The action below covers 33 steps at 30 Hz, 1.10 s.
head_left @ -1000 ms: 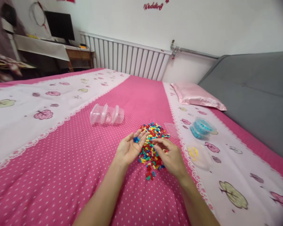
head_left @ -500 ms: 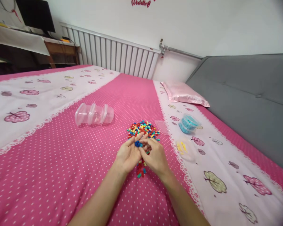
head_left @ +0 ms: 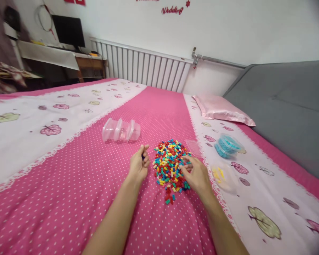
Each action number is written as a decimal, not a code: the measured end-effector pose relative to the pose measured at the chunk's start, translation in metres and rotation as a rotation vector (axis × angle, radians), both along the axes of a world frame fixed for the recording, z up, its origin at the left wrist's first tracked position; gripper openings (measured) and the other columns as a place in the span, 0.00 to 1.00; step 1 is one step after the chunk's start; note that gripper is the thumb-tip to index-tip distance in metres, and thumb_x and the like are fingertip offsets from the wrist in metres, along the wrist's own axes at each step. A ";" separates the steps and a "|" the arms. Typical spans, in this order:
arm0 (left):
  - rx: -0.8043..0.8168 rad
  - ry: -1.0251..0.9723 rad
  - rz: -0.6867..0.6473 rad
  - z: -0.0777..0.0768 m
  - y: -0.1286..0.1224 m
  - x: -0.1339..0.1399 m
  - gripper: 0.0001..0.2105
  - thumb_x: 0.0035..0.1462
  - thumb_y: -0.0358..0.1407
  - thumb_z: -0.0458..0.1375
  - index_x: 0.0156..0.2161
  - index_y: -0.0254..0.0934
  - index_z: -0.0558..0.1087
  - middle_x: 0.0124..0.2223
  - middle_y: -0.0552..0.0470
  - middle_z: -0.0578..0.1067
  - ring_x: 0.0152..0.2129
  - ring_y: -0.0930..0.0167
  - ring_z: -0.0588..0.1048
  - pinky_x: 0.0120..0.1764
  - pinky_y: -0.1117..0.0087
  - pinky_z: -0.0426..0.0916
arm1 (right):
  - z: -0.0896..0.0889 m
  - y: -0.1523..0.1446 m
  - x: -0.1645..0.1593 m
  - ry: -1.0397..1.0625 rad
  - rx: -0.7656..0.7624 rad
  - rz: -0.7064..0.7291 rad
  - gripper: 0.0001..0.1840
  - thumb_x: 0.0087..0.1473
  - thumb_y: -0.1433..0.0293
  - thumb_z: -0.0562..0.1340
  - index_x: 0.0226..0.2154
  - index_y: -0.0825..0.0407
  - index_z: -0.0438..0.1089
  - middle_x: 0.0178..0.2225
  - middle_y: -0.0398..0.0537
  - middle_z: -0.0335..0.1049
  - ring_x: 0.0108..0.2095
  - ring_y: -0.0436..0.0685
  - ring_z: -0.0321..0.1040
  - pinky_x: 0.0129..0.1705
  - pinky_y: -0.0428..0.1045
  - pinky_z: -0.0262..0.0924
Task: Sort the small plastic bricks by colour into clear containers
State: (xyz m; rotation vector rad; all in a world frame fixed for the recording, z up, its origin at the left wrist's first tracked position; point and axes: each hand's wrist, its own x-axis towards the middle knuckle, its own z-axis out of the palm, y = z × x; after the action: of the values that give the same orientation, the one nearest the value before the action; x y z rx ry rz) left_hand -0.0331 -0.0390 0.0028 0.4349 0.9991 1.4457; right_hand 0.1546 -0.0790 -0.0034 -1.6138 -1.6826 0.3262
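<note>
A heap of small multicoloured building bricks [head_left: 168, 164] lies on the pink dotted bedspread in front of me. To the left of the heap, my left hand [head_left: 139, 164] is curled closed around dark blue bricks [head_left: 143, 157], of which only a bit shows between the fingers. My right hand [head_left: 196, 175] is over the heap's right edge, thumb and fingers apart, with no brick visible between them. A few red and green bricks [head_left: 169, 196] have strayed from the heap's near side.
Stacked clear tubs [head_left: 122, 130] lie on their side at left. On the right are a clear tub of light blue bricks [head_left: 227, 146], a clear container with yellow bricks [head_left: 223, 177] and a transparent lid [head_left: 194, 147]. Farther back rests a pink pillow [head_left: 222, 109] beside the grey headboard [head_left: 279, 95].
My hands have moved apart from above the heap. The left, previously palm-up with blue bricks showing, has closed and shifted left; the right has moved right. The view has turned slightly left.
</note>
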 end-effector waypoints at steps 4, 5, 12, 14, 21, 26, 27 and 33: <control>0.058 0.548 0.285 -0.004 0.027 -0.030 0.09 0.46 0.36 0.60 0.33 0.32 0.74 0.19 0.57 0.64 0.18 0.76 0.63 0.22 0.76 0.56 | -0.004 0.000 0.001 -0.009 -0.025 0.072 0.20 0.47 0.64 0.57 0.43 0.54 0.68 0.36 0.52 0.70 0.27 0.54 0.68 0.33 0.52 0.65; 0.061 0.619 0.319 -0.005 0.032 -0.036 0.09 0.43 0.36 0.62 0.32 0.33 0.75 0.20 0.56 0.65 0.21 0.74 0.65 0.25 0.75 0.57 | -0.003 -0.002 0.000 0.011 -0.037 0.095 0.19 0.47 0.64 0.57 0.42 0.54 0.68 0.36 0.52 0.71 0.27 0.54 0.69 0.32 0.51 0.65; 0.022 1.135 0.468 -0.010 0.058 -0.060 0.14 0.39 0.37 0.64 0.36 0.40 0.75 0.25 0.48 0.70 0.31 0.63 0.69 0.32 0.68 0.58 | 0.006 -0.007 -0.001 0.039 -0.050 0.100 0.16 0.47 0.63 0.57 0.39 0.52 0.70 0.37 0.51 0.72 0.28 0.55 0.70 0.32 0.52 0.65; 0.028 1.137 0.462 -0.012 0.067 -0.065 0.12 0.39 0.37 0.64 0.33 0.39 0.75 0.26 0.47 0.70 0.33 0.62 0.69 0.32 0.69 0.58 | 0.007 -0.008 0.000 0.050 -0.040 0.099 0.16 0.47 0.63 0.57 0.38 0.52 0.70 0.36 0.51 0.73 0.28 0.55 0.70 0.32 0.52 0.66; 0.121 1.158 0.373 -0.008 0.073 -0.063 0.04 0.42 0.36 0.62 0.26 0.39 0.74 0.25 0.48 0.69 0.32 0.64 0.68 0.31 0.70 0.58 | 0.010 -0.008 0.002 0.124 -0.038 0.103 0.17 0.47 0.61 0.58 0.38 0.51 0.70 0.35 0.51 0.73 0.27 0.56 0.69 0.33 0.53 0.65; 0.309 1.123 0.258 0.023 0.020 -0.035 0.06 0.38 0.38 0.64 0.26 0.41 0.77 0.20 0.52 0.65 0.25 0.68 0.65 0.28 0.72 0.54 | 0.010 -0.007 -0.005 0.589 -0.139 0.161 0.26 0.44 0.57 0.61 0.45 0.51 0.65 0.44 0.54 0.68 0.38 0.58 0.69 0.40 0.55 0.65; 0.377 1.099 0.213 0.030 0.005 -0.028 0.07 0.38 0.38 0.65 0.26 0.40 0.77 0.18 0.54 0.62 0.22 0.70 0.63 0.27 0.73 0.53 | 0.012 -0.008 -0.008 0.750 -0.175 0.182 0.28 0.45 0.57 0.61 0.48 0.50 0.62 0.47 0.54 0.66 0.42 0.58 0.68 0.43 0.55 0.63; 0.524 1.072 -0.065 0.053 -0.071 0.004 0.08 0.40 0.40 0.63 0.26 0.39 0.78 0.15 0.60 0.50 0.14 0.77 0.49 0.21 0.72 0.45 | 0.036 -0.023 -0.023 1.457 -0.386 0.559 0.30 0.46 0.50 0.57 0.49 0.48 0.60 0.52 0.53 0.62 0.48 0.61 0.65 0.46 0.60 0.62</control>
State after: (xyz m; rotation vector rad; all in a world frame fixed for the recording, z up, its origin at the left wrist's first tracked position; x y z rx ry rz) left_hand -0.0290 -0.1097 0.0555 1.7267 1.3780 1.3838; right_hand 0.1316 -0.1023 0.0321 -0.6069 -0.8122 1.6815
